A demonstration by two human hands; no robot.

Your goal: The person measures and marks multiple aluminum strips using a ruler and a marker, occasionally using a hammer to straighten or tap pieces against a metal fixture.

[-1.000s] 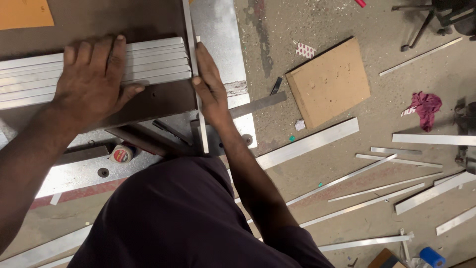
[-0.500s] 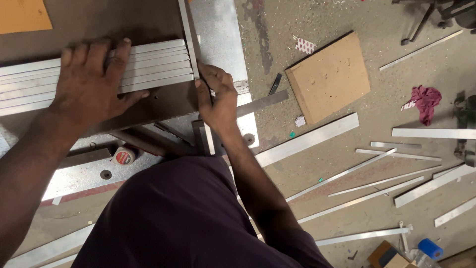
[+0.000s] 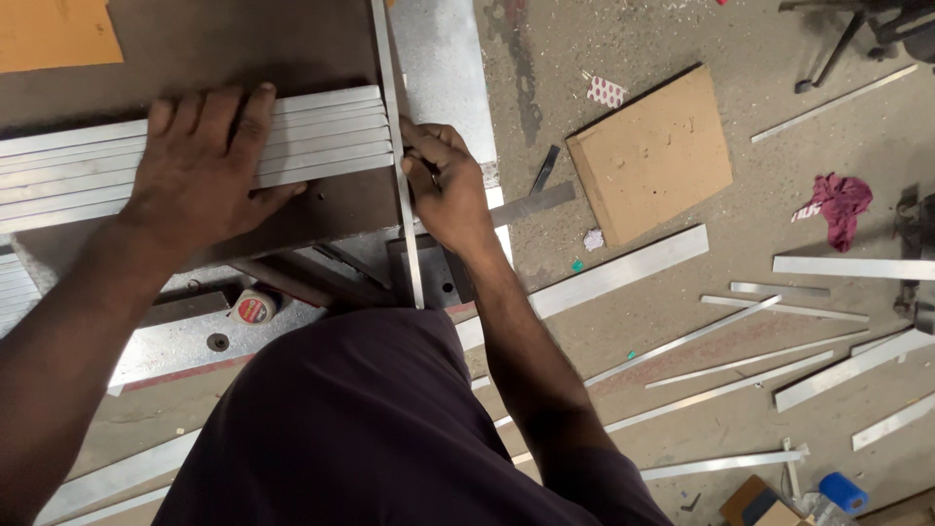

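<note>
The left hand (image 3: 200, 166) lies flat with fingers spread on a stack of aluminium strips (image 3: 321, 136) that rests on the dark desk (image 3: 224, 39). The stack's left end runs out of the picture, so its full length cannot be seen.

At the stack's right end stands a long thin metal bar (image 3: 394, 127), crossing the strip ends at a right angle; its top is cut off by the picture's upper edge. The right hand (image 3: 443, 185) is just right of the stack's end, fingers curled in against the bar. Whether the fingers pinch the bar or only press on it is hard to tell, since the knuckles hide the fingertips.

Below the stack, a small round red-and-white tape roll (image 3: 255, 308) sits on a grey metal plate (image 3: 175, 341), partly hidden by the person's dark shirt (image 3: 351, 429).

Well right of the stack, on the floor (image 3: 779, 175), lie a brown board (image 3: 651, 154), a crumpled red rag (image 3: 840, 203) and scattered metal offcuts (image 3: 623, 273).
</note>
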